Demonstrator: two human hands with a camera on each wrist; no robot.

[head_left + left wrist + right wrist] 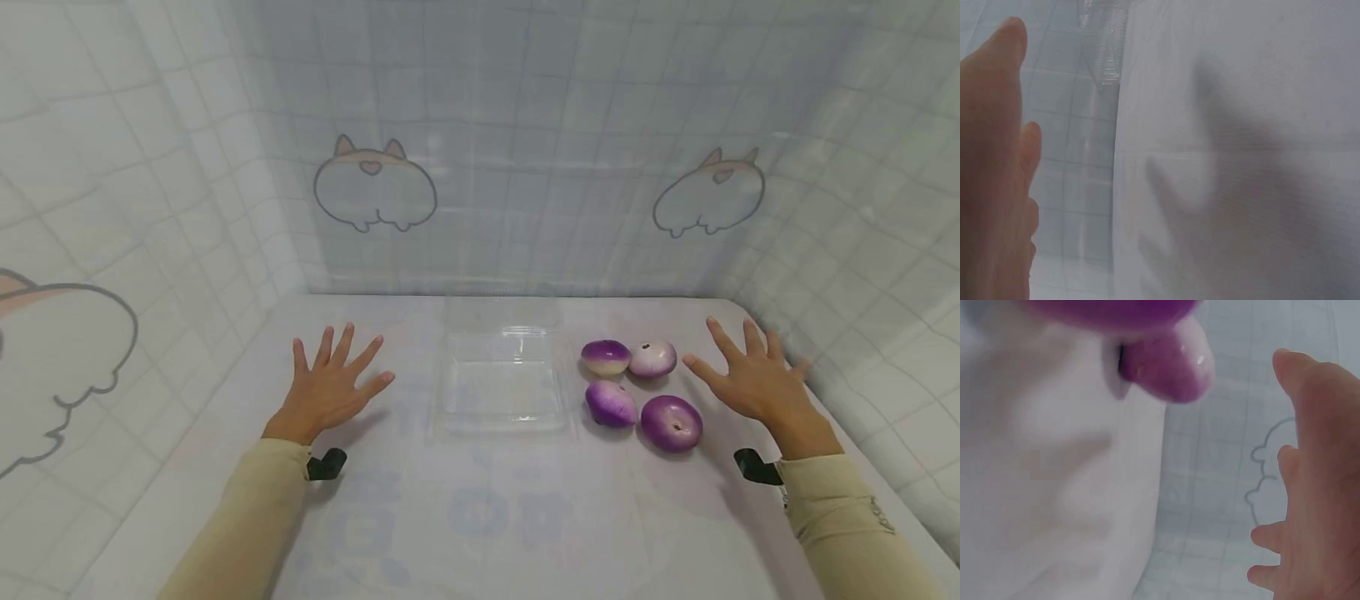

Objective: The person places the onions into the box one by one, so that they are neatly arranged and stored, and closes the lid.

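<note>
My left hand point(326, 390) is held over the left of the table with its fingers spread, holding nothing. To its right lies a clear plastic box point(504, 392) with its lid point(501, 313) folded back. Right of the box sit several glossy purple-and-white round vegetables, perhaps onions: a half-purple one point(606, 357), a pale one point(653, 358), a streaked one point(611, 403) and a larger deep purple one point(671, 423). Spread and holding nothing, my right hand point(765, 385) is beside them on the right. In the right wrist view, two vegetables point(1175, 365) appear beyond the thumb.
A white table surface point(480, 533) with faint blue markings lies under everything. Tile-patterned sheets with cartoon animal drawings point(375, 187) rise behind it and on both sides. Dark straps with small mounts point(327, 464) sit at the wrists.
</note>
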